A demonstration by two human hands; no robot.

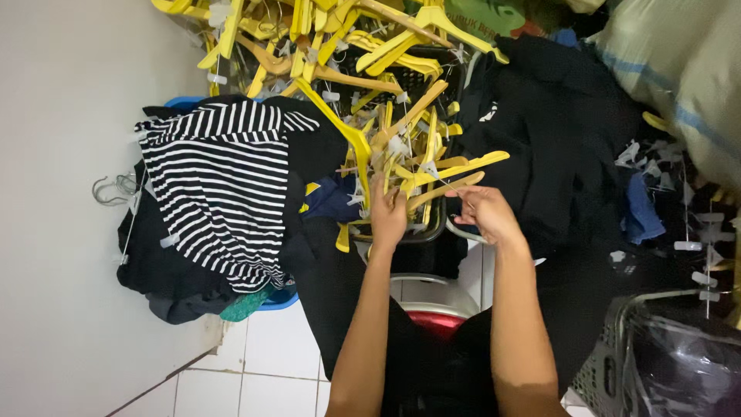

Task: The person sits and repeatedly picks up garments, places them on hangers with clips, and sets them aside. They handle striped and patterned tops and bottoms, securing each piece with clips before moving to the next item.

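Left hand (388,212): fingers curled shut around a yellow hanger (349,139) in the heap.
Right hand (486,212): fingers pinched on a thin pale string (446,185) tied to the hangers.
Hanger pile (386,62): tangled yellow hangers heaped in a black basket (432,232), straight ahead of both hands.
Left of pile: striped garment (212,193) draped over dark clothes.
Right of pile: black clothes (556,139).

A: what's everything sitting on?
B: white tiled floor (262,371). A blue basket (279,300) heaped with dark clothes sits left of the left grip (388,215); a grey mesh basket (610,363) sits lower right of the right grip (488,215).
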